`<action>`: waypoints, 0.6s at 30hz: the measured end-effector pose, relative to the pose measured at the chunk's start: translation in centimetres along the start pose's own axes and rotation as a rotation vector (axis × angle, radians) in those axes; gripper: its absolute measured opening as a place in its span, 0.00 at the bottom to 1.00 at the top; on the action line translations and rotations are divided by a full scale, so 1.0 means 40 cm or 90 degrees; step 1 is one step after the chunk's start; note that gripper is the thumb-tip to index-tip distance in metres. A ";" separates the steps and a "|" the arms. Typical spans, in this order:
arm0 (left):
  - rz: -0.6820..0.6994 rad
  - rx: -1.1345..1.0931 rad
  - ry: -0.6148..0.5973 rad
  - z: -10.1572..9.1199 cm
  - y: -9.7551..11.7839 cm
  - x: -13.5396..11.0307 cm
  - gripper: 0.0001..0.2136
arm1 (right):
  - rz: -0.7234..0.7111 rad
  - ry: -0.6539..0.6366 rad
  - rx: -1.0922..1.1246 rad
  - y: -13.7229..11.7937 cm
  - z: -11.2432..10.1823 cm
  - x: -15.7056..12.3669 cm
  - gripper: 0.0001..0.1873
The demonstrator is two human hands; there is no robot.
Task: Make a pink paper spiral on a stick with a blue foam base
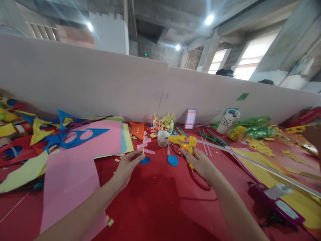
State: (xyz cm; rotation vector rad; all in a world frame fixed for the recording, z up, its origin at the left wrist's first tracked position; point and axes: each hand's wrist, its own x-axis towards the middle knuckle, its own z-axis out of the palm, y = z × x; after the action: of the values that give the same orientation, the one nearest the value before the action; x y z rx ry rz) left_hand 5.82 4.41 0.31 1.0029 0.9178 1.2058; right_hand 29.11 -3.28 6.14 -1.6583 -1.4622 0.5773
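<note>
My right hand (199,163) is wrapped round the handle of a yellow hot glue gun (187,143). A long clear glue stick (240,156) runs out of its back, and an orange light glows on its side. The nozzle points left, by the rim of a small white cup (163,139). With the fingers of my left hand (130,165) I pinch a small paper tree (143,146) with pink strips on a thin stem. It stands upright over a blue paper disc (144,160); whether stem and disc are joined I cannot tell. Another blue disc (173,160) lies under the gun.
Behind the cup stand yellow curled paper pieces (165,123). Pink sheets (70,187) and blue cut scraps (75,139) cover the left. Rightward are a white roll (227,121), green-handled scissors (208,136), yellow sheets (253,164) and a purple power strip (278,202). A white partition (100,83) stands behind.
</note>
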 end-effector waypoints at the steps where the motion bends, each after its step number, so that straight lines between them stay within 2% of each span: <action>1: 0.007 0.004 0.007 -0.001 -0.001 0.001 0.10 | 0.003 0.009 0.004 0.008 -0.001 0.004 0.20; 6: 0.043 0.002 0.036 -0.004 -0.003 0.005 0.11 | 0.047 0.069 0.050 0.036 -0.006 0.019 0.19; 13: 0.042 0.030 -0.023 0.004 0.009 -0.001 0.09 | 0.204 0.119 0.194 0.093 -0.025 0.043 0.16; 15: 0.034 0.048 -0.033 0.006 0.011 -0.003 0.09 | 0.215 0.129 0.189 0.118 -0.031 0.051 0.17; 18: 0.038 0.052 -0.036 0.005 0.010 -0.004 0.09 | 0.211 0.119 0.084 0.154 -0.041 0.060 0.19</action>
State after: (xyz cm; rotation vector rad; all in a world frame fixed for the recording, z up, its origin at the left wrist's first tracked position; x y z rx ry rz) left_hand 5.87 4.27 0.74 1.1313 0.9033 1.1921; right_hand 34.49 -1.28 2.45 -1.8092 -1.0011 0.6640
